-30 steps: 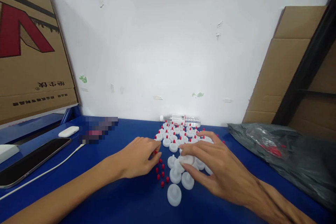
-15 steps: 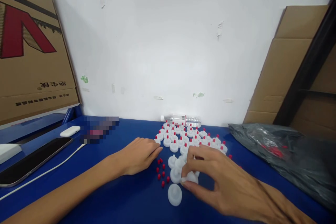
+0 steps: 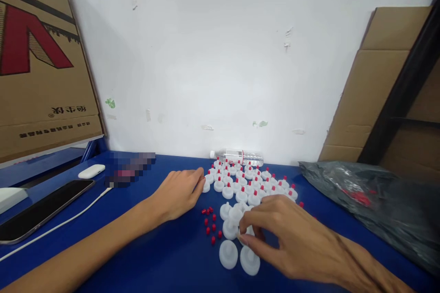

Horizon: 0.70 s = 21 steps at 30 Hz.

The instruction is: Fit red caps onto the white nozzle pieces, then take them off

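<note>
My left hand is closed, with its fingertips beside a white round lid at the left edge of a group. What those fingertips hold, if anything, is hidden. My right hand bends thumb and forefinger around a white uncapped lid, partly covered by the hand. Two bare white lids lie at the near side, the right-hand one just below my right thumb. More uncapped lids lie heaped left of the right hand. Several small red caps are scattered between my hands.
Behind the hands stand many white lids with red tips. A clear bottle lies against the wall. Dark plastic sheeting is on the right. A phone, a white cable and a white case lie left.
The right hand has left one white lid on the table in front and is now at another. My left hand has moved slightly up and left, uncovering a red cap lying on its side.
</note>
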Motion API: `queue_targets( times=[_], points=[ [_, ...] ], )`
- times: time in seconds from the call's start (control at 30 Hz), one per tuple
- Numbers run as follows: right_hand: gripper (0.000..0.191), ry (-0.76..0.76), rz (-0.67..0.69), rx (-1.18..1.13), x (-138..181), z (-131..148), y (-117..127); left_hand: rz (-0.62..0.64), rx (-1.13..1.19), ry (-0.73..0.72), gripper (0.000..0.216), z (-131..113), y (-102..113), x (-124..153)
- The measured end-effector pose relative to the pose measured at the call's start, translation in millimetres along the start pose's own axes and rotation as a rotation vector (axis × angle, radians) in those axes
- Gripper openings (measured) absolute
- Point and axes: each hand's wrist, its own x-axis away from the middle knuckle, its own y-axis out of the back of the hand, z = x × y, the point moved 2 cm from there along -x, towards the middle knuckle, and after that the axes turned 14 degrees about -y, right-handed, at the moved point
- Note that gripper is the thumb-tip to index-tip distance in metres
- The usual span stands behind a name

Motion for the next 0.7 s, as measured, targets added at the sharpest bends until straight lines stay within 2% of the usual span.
queue_targets(
  times=[0.13,0.3,0.47,0.53,0.63,0.7],
  points=[
    [0.027,0.057,-0.089,0.028,-3,-2,-1,-0.041,-0.008,0.069,0.031,8,-9,-1],
    [0.028,0.099,-0.178,0.064,-3,-4,-4,-0.025,0.025,-0.005,0.024,13,-25,-3],
    [0.022,0.085,-0.333,0.098,-4,-8,-3,-0.130,0.080,-0.085,0.019,5,-17,-3],
    [0.021,0.054,-0.364,0.128,-4,-8,-3,-0.224,0.120,-0.133,0.021,-5,-12,1],
    [0.057,0.058,-0.387,0.187,-3,-3,-6,-0.485,0.205,-0.338,0.017,-26,-5,10],
    [0.063,0.097,-0.391,0.183,-2,3,-11,-0.629,0.235,-0.493,0.013,-39,-3,16]
  ],
)
